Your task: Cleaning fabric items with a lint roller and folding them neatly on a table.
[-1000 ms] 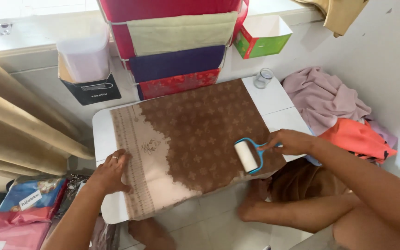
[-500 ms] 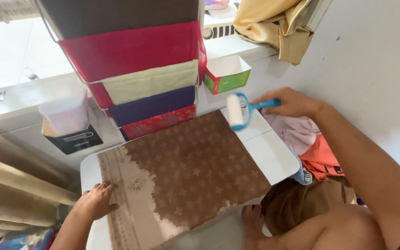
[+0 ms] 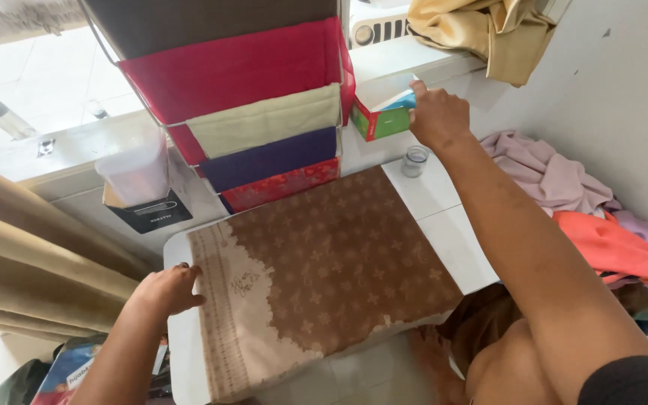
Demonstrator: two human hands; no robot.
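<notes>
Left hand (image 3: 165,290) pressed flat on brown cloth (image 3: 324,262), smooth on table (image 3: 444,225); right hand (image 3: 436,112) gripping blue handle (image 3: 405,100) at box (image 3: 380,120).

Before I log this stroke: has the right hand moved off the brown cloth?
Yes. The right hand left the brown cloth for the green box on the ledge.

My left hand (image 3: 165,291) on left edge of folded cloth (image 3: 324,270) spread over low table (image 3: 444,232); my right hand (image 3: 435,114) up at open box (image 3: 382,116) on ledge behind table; small jar (image 3: 415,160) on table's far right corner; clothes heap (image 3: 571,202) right of table; hanging organiser (image 3: 249,112) behind cloth; curtain (image 3: 31,255) left
</notes>
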